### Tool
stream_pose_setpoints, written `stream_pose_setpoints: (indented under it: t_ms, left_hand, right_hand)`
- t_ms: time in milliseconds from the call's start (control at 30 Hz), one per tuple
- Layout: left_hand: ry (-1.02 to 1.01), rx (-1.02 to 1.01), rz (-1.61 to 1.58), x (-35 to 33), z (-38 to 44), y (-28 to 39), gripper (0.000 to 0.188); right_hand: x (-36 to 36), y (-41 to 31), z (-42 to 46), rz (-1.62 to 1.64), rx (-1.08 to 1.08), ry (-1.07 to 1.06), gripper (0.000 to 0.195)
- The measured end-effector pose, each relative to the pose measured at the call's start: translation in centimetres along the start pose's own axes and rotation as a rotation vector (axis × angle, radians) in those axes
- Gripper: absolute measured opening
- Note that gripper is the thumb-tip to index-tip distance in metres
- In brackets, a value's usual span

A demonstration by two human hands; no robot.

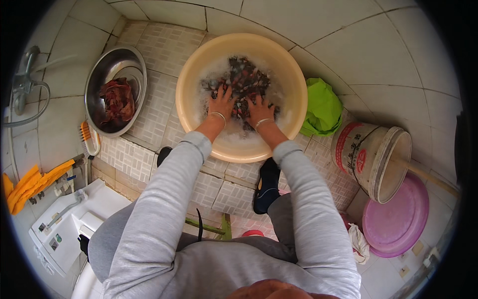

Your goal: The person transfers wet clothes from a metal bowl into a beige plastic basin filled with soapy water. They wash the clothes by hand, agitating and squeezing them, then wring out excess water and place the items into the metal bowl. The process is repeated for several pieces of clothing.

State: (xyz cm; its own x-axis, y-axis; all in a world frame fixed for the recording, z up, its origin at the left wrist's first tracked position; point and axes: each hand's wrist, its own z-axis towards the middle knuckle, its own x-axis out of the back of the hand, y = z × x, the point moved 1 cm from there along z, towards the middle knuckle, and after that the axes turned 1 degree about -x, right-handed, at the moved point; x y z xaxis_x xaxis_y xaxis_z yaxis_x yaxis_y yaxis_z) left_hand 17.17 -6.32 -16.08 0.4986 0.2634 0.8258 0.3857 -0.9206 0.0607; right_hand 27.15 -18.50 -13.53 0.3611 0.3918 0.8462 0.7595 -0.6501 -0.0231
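Note:
A large cream plastic basin (241,155) with sudsy water stands on the tiled floor in front of me. Dark patterned cloth (249,74) lies soaked in it. My left hand (221,106) rests on the cloth's left part with its fingers spread. To its right, my right hand (260,111) presses on the cloth, fingers likewise apart. Both palms face down, and each wrist bears a pale bangle. Some of the fingertips are partly hidden in the wet folds, but neither hand shows a closed grip.
Left of the basin sit a steel bowl (142,89) holding reddish-brown cloth (117,100) and a scrubbing brush (89,138). A green bag (322,108), a plastic bucket (345,153) and a pink plastic basin (396,220) are at the right. Tiled walls surround the corner.

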Motion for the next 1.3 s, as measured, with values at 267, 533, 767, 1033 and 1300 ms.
stream_pose_setpoints:
  t_ms: [267, 533, 767, 1033, 1300]
  left_hand:
    - [-0.459, -0.226, -0.184, 9.0, 1.3, -3.4, 0.061]
    - [0.302, 0.102, -0.031, 4.1, -0.9, -1.6, 0.066]
    - [0.748, -0.05, -0.843, 8.8, -3.2, 5.0, 0.029]
    - [0.79, -0.145, -0.74, 9.8, -4.0, 4.9, 0.023]
    - [0.357, -0.105, -0.354, 6.4, -2.2, -5.4, 0.069]
  right_hand:
    - [3.9, 3.2, -2.3, 0.123, 0.233, 0.023, 0.076]
    - [1.3, 3.0, -2.3, 1.083, -0.535, -0.071, 0.109]
    - [2.2, 1.7, -0.3, 2.458, -0.423, -0.357, 0.088]
    - [3.0, 2.3, 0.0, 2.575, 0.044, -0.19, 0.053]
    - [0.1, 7.5, 3.3, 0.749, -0.023, -0.084, 0.076]
